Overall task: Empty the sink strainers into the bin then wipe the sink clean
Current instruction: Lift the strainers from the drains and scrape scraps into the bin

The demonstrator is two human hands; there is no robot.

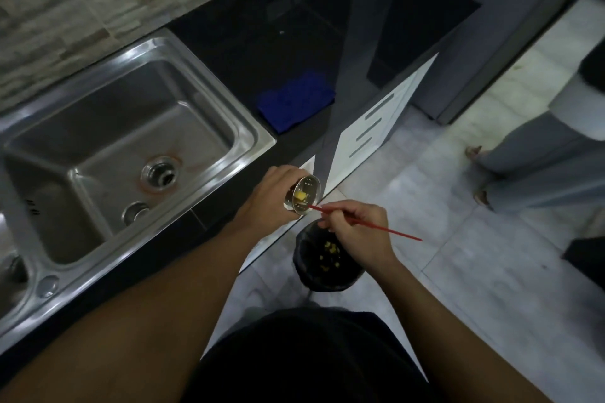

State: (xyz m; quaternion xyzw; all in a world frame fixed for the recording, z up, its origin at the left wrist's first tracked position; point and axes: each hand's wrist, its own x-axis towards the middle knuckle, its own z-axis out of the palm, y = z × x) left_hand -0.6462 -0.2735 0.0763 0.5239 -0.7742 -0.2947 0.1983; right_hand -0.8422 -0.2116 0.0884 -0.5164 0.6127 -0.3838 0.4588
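head view: the left hand [278,193] has its fingers wrapped around a metal strainer [302,195], tipped so its open mouth faces right and a little down, held just off the bench [294,52] edge and above the bin [327,258] on the floor. a yellow scrap [300,196] clings inside the cup. the right hand [357,232] pinches a thin red stick [370,224], fingers closed narrow on it, its tip at the strainer's lower rim. to do this well, i judge the strainer should tip further over the black-lined bin, directly above its opening, and the stick should lever the scrap outward rather than press it into the holes. yellow bits already lie in the bin.

around: the sink [131,141] basin at left shows an open drain [160,173] ringed with orange stain, a 2nd basin partly visible at the far left. a blue cloth [296,101] waits on the bench near the sink. another person's legs [537,173] stand well apart at right, not in the way.
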